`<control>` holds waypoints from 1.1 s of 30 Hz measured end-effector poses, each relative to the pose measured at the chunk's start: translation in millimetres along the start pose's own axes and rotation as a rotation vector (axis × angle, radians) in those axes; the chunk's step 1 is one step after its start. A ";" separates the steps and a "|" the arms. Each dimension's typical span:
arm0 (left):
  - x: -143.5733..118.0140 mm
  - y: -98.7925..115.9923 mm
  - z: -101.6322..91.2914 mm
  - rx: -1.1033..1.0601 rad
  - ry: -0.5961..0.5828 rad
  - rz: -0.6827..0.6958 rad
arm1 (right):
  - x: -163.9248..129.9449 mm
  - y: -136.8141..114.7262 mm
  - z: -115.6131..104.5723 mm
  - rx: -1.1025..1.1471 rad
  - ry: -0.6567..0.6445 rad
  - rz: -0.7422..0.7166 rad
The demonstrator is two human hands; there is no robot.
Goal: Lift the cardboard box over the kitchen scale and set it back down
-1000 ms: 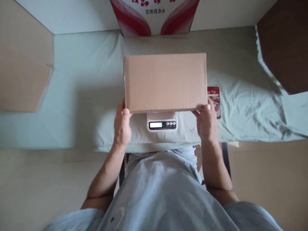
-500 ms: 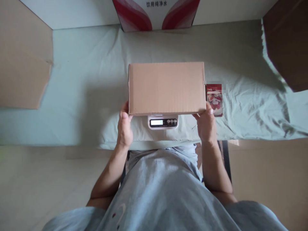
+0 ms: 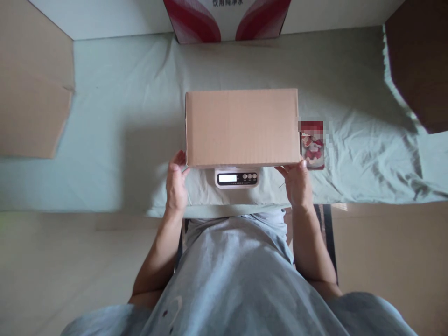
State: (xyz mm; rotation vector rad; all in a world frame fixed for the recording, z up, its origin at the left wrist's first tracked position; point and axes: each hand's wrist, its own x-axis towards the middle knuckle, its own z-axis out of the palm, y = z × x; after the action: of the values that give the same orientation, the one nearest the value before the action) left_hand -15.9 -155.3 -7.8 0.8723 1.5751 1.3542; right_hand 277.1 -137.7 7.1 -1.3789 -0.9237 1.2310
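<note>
A plain cardboard box (image 3: 241, 128) lies above a small white digital scale (image 3: 237, 178), whose lit display and buttons show past the box's front edge. Whether the box rests fully on the scale is hidden. At the box's front left corner is my left hand (image 3: 177, 189), thumb and fingers apart, fingertips close to the corner and the underside. My right hand (image 3: 298, 184) holds the front right corner, with the thumb against it and fingers reaching under the front edge. Just right of the box lies a red picture card or packet (image 3: 312, 151), partly blurred out.
A pale green cloth (image 3: 147, 84) covers the work surface, wrinkled at the right. Cardboard pieces stand at the left (image 3: 33, 93) and right (image 3: 420, 65). A white and red printed carton (image 3: 229, 21) stands at the back.
My left hand has shifted slightly left, its fingers loosening from the box's corner. The right hand has moved a little left and its fingers sit lower at the corner. The box looks nearly unmoved.
</note>
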 end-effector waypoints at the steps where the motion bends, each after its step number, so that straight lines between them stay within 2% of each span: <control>1: -0.1 -1.2 -0.4 0.008 -0.005 -0.007 | 0.6 0.2 -0.1 -0.004 -0.002 0.000; 9: -1.2 -5.7 -0.9 0.023 -0.041 -0.036 | 2.8 3.2 -4.2 -0.017 0.002 0.014; 21: -8.4 41.5 22.9 0.015 -0.116 0.190 | 2.7 -19.9 15.1 -0.028 -0.019 -0.168; 24: 5.8 54.2 29.6 0.015 -0.129 0.261 | 17.6 -33.7 18.9 -0.072 -0.046 -0.226; 27: 31.6 60.7 37.3 0.023 -0.137 0.290 | 42.3 -45.3 24.8 -0.105 -0.067 -0.273; 33: 90.9 47.9 55.9 -0.013 -0.109 0.296 | 93.9 -39.4 41.2 -0.134 -0.085 -0.256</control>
State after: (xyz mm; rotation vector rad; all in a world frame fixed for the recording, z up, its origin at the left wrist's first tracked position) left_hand -0.6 -43.3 22.2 1.1874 1.3912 1.4914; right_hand 257.1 -32.1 29.5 -1.2727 -1.2207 1.0542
